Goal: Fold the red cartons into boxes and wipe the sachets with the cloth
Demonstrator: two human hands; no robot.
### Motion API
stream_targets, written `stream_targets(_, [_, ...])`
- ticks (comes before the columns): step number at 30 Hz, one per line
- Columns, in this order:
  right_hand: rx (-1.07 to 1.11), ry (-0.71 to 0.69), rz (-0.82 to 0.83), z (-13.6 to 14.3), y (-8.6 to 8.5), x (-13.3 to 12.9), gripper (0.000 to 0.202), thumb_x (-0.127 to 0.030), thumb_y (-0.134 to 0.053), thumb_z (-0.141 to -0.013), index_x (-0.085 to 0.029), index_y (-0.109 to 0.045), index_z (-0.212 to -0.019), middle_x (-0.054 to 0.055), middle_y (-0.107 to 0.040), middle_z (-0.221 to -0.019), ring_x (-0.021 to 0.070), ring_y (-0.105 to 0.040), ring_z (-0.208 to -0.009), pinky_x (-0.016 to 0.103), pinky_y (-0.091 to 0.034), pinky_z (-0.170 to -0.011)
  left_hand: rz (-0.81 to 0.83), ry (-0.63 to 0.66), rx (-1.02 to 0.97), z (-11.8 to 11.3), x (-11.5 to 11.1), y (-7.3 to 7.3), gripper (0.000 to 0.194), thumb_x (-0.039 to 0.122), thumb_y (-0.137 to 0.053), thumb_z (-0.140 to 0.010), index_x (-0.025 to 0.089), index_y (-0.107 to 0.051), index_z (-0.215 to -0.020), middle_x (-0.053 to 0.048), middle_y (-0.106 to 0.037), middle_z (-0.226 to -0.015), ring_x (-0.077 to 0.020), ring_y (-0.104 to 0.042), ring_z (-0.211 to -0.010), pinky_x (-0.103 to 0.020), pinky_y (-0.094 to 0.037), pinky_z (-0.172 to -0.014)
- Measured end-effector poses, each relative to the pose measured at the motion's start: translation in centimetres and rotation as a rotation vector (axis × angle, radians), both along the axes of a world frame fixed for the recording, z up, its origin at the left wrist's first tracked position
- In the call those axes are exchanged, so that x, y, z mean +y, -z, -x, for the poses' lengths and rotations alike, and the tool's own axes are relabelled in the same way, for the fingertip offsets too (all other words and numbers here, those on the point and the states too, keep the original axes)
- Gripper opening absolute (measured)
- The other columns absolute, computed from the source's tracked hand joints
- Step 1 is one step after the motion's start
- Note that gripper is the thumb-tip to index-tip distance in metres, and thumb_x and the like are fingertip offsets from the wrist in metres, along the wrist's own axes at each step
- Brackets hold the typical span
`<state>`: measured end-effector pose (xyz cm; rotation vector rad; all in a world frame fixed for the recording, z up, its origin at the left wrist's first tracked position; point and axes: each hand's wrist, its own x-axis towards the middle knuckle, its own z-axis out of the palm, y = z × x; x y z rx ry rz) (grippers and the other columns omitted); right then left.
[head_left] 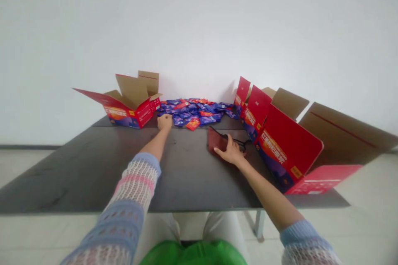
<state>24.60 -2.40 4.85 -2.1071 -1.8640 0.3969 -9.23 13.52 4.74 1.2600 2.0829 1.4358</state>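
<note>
My left hand point(164, 121) is closed in a fist at the near left edge of a pile of small purple and red sachets point(199, 112), close to the left carton; whatever its fingers may hold is hidden. On the right, my right hand point(231, 152) grips a flat reddish-brown bag point(216, 140) with black cord-like handles. Its thumb lies along the bag's near side and the fingers curl over the other side. The bag rests on the dark table point(183, 174), near the row of cartons.
An open red carton point(124, 114) with raised flaps stands at the back left. Several more open red cartons point(276, 149) line the right side, the nearest close to my right forearm. A white wall point(199, 29) rises behind the table.
</note>
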Motion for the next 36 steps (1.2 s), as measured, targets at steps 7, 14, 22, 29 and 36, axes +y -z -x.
stream_targets(7, [-0.014, -0.045, 0.107, -0.1, 0.3, -1.3, 0.098, -0.086, -0.049, -0.074, -0.049, -0.009, -0.156, 0.009, -0.007, -0.168, 0.0432, -0.007, -0.152, 0.083, -0.017, -0.101, 0.015, 0.208, 0.174, -5.2, 2.9, 2.7, 0.044, 0.037, -0.064, -0.068, 0.019, -0.071, -0.108, -0.019, -0.053, -0.146, -0.0387, -0.02, -0.15, -0.062, -0.02, -0.117])
stream_targets(14, [-0.084, -0.167, 0.029, 1.3, 0.6, 0.9, 0.104, -0.081, -0.059, -0.071, -0.048, -0.008, -0.156, 0.007, 0.006, -0.168, 0.0435, 0.006, -0.152, 0.082, -0.01, -0.103, 0.205, 0.274, 0.394, -3.1, 4.0, 4.7, 0.061, 0.05, -0.057, -0.075, 0.019, -0.064, -0.127, -0.024, -0.035, -0.157, -0.041, -0.013, -0.152, -0.069, -0.019, -0.113])
stream_targets(22, [-0.097, 0.028, -0.072, 1.9, 1.4, 2.2, 0.116, -0.069, -0.075, -0.069, -0.034, -0.011, -0.159, 0.025, -0.037, -0.144, 0.0446, -0.046, -0.13, 0.06, -0.04, -0.098, 0.252, 0.559, 0.635, -0.1, -2.6, 5.6, 0.073, 0.054, -0.062, -0.079, 0.019, -0.052, -0.143, -0.022, -0.033, -0.159, -0.04, -0.025, -0.149, -0.061, -0.01, -0.118])
stream_targets(29, [-0.224, 0.065, -0.189, 3.8, 1.5, -0.2, 0.095, -0.042, -0.07, -0.085, -0.004, -0.019, -0.156, 0.029, -0.053, -0.123, 0.0364, -0.06, -0.108, 0.042, -0.052, -0.084, 0.06, 0.631, 0.633, 0.1, -7.0, 4.8, 0.036, 0.028, -0.056, -0.087, 0.016, -0.067, -0.119, -0.021, -0.063, -0.115, -0.0349, -0.054, -0.123, -0.049, -0.033, -0.113])
stream_targets(36, [-0.158, 0.006, -0.188, 2.7, 1.3, -1.4, 0.092, -0.038, -0.072, -0.084, 0.0, -0.023, -0.153, 0.03, -0.055, -0.125, 0.0366, -0.064, -0.108, 0.042, -0.054, -0.085, -0.058, 0.517, 0.627, -1.7, -11.4, 2.4, 0.029, 0.012, -0.048, -0.086, 0.018, -0.066, -0.107, -0.014, -0.066, -0.103, -0.03, -0.061, -0.106, -0.041, -0.044, -0.1])
